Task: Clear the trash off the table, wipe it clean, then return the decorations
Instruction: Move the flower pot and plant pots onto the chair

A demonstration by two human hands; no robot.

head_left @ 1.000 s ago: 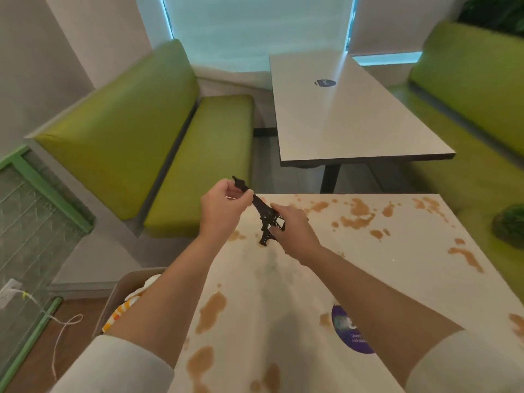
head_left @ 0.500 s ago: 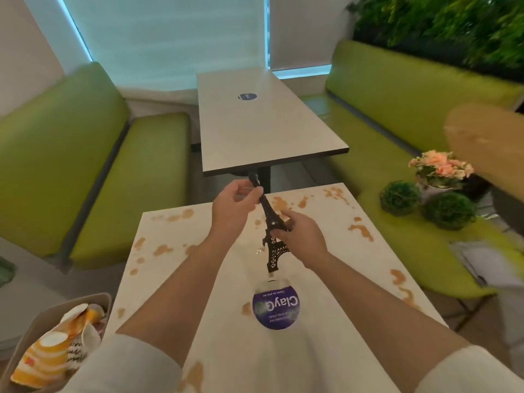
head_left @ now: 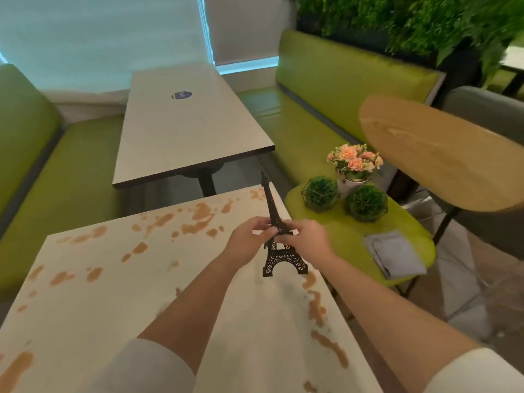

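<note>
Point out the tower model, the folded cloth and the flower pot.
tower model (head_left: 285, 258): head view, on its base arches.
folded cloth (head_left: 394, 255): head view, on the middle of its top fold.
flower pot (head_left: 351, 185): head view, on its white wall under the blooms.

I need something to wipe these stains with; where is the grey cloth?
The folded grey cloth lies on the green stool right of the stained table, nearer than the two round green plants.
</note>
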